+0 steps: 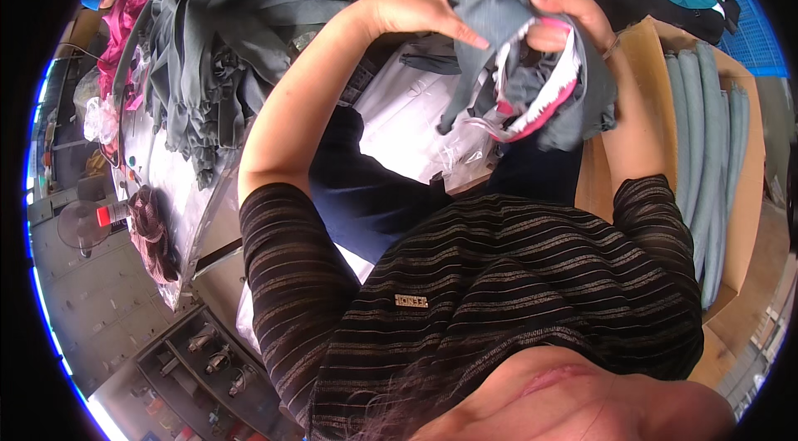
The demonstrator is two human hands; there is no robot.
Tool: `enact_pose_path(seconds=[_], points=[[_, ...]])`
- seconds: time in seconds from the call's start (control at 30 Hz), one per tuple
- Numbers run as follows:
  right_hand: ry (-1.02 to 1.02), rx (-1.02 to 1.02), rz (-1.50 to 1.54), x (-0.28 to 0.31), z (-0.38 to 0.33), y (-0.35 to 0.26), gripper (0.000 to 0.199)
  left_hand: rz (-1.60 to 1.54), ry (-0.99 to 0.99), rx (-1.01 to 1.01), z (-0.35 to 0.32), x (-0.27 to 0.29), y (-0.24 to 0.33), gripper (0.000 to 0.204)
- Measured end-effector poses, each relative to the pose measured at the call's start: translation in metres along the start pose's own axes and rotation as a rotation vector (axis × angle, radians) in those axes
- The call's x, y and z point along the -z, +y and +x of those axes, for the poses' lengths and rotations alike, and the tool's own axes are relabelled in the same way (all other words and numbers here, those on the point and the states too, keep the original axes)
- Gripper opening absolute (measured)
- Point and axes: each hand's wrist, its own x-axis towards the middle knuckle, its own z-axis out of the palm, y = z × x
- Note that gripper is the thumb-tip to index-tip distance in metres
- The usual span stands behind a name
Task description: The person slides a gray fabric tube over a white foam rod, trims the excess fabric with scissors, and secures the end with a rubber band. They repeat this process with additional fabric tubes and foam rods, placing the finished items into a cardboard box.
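In front of my chest, both hands hold up a grey-green garment piece point(497, 4). My left hand point(422, 2) grips its upper left part, with the thumb stretched across the cloth. My right hand point(578, 10) has hold of the upper right side, and some of its fingers show inside a round opening. White and pink fabric point(555, 96) with a ragged edge lines this opening. Loose grey-green folds hang below it, slightly blurred. The tips of several fingers are hidden behind the cloth.
Grey-green garments point(224, 17) lie heaped on the table point(187, 208) at the left. A cardboard box point(740, 225) at my right holds long grey-green fabric rolls point(694, 133). Pink cloth point(120, 25) hangs far left, and a blue crate point(752, 34) stands at the far right.
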Motion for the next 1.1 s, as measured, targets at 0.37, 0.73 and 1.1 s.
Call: enact_pose_path(seconds=[0.37,0.73,1.1], points=[[0.090,0.032,0.341,-0.027,0.024,-0.003,0.060,-1.045,0.616,0.615,-0.059,-0.012,-0.048,0.023],[-0.427,-0.036,-0.025,0.048,0.047,0.116,0.057,-1.206,0.934,0.687,-0.066,-0.002,-0.044,0.030],[0.948,0.778,-0.407,0.225,0.053,0.008,0.020,-1.003,1.047,0.281,-0.125,0.050,-0.029,0.030]])
